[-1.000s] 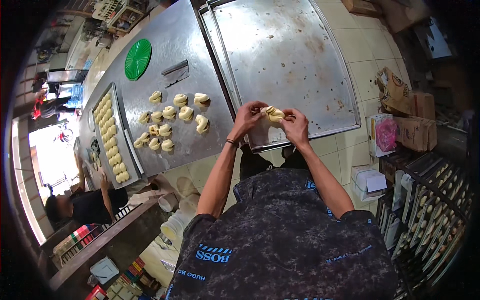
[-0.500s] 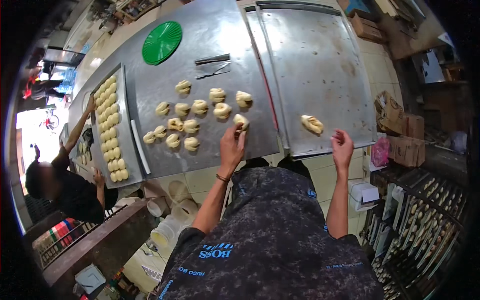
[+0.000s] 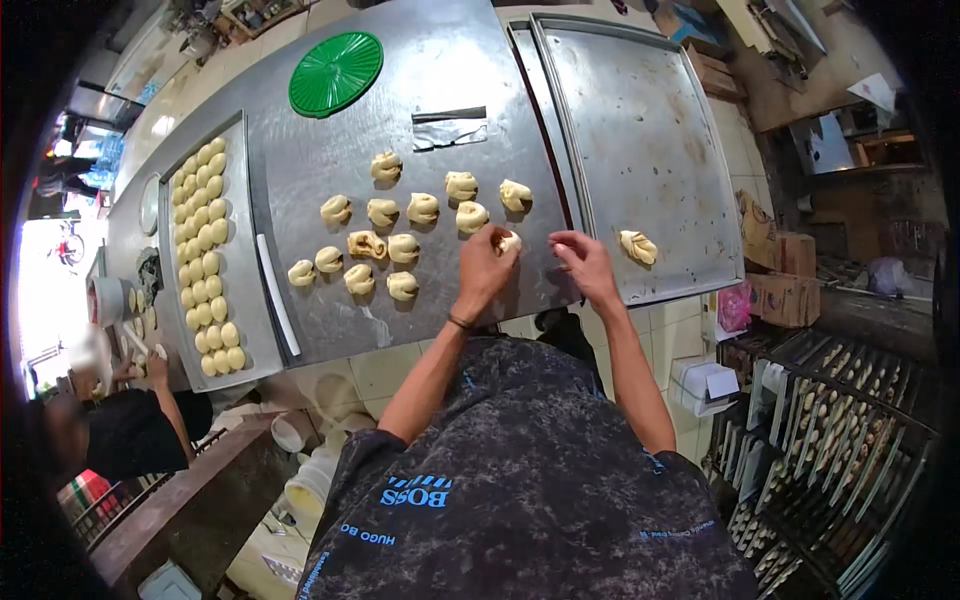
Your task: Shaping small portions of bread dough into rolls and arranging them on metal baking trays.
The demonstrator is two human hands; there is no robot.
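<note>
Dough piece sits on the steel table near its front edge, just left of the big tray, at the right end of the loose dough cluster. Left hand is on it, fingers curled round the piece, pinching it from the near side. Right hand just beside, fingers loosely bent and pointing toward the piece, on the tray's left rim, holding nothing that shows; cannot tell if it touches the dough. One shaped piece lies alone on the big tray, right of the right hand. Left of the cluster a narrow tray holds rows of small dough balls. Green round lid and a metal scraper lie farther back on the table. Another person is at lower left, beyond the table end.
</note>
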